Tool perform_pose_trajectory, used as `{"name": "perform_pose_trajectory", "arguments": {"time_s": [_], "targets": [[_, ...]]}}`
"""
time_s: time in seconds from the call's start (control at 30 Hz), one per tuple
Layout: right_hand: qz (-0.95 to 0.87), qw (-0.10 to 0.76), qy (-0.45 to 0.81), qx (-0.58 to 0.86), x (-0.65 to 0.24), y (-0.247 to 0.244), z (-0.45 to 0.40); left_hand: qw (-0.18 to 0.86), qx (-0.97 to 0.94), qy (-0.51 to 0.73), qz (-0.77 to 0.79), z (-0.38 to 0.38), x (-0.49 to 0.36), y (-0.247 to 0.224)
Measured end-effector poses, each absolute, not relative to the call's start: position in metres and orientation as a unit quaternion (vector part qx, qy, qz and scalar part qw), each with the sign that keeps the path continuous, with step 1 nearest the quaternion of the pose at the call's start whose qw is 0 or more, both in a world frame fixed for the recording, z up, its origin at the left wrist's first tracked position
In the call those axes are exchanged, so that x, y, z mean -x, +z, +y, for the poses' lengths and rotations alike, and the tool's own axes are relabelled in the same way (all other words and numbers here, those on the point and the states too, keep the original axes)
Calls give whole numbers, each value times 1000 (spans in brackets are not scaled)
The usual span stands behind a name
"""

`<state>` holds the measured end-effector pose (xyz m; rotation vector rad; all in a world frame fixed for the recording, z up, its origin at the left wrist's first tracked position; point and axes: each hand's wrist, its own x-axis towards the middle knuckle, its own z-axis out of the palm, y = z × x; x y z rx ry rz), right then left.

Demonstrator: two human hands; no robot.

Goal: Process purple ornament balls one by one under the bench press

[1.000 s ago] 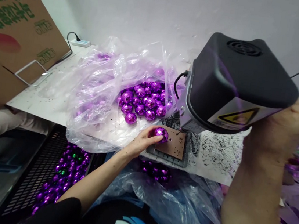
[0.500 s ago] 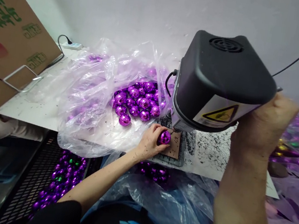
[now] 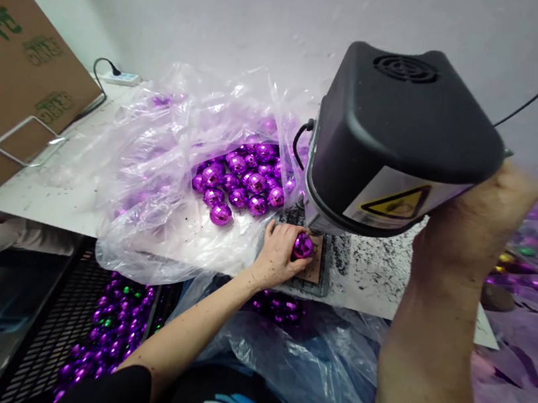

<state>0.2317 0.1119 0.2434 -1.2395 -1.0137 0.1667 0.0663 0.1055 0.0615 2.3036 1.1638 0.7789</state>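
My left hand (image 3: 281, 256) is closed around the side of a shiny purple faceted ball (image 3: 303, 246), a disco-ball ornament. The ball rests on a small brown board (image 3: 312, 268) upon a grey metal base (image 3: 319, 290). Over it leans a black-housed drill press (image 3: 409, 128) with a yellow warning label; the housing hides most of the drill tip. My right hand (image 3: 492, 199), slightly blurred, is wrapped in a fist at the machine's right side around its lever, which is mostly hidden. Dark shavings dot my left hand and wrist.
Purple balls (image 3: 251, 182) spill from a clear plastic bag (image 3: 147, 178) on the white table (image 3: 69, 200). A black crate (image 3: 50, 311) of balls stands below left. A carton (image 3: 20, 80) is at far left, near a person's light-clothed leg (image 3: 3, 241). Black shavings (image 3: 375, 263) cover the tabletop.
The view has shifted slightly. My left hand and the ball sit a little further right on the board, closer under the drill. My right hand keeps its grip on the lever.
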Motion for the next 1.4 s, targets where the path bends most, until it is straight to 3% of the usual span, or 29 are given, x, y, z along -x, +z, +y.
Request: {"name": "perform_pose_trajectory", "arguments": {"time_s": [0.3, 0.47, 0.73, 0.97, 1.4], "targets": [[-498, 643, 15, 581, -228, 242, 88, 199, -807, 313, 460, 102, -74, 51], [-504, 615, -27, 606, -213, 215, 46, 206, -805, 315, 459, 101, -75, 53], [-418, 669, -78, 609, -202, 188, 48, 208, -804, 310, 462, 101, -75, 54], [-435, 642, -101, 623, -198, 183, 45, 213, -806, 310, 457, 102, -75, 56], [-448, 708, -157, 524, -206, 142, 61, 209, -805, 315, 458, 100, -74, 57]]}}
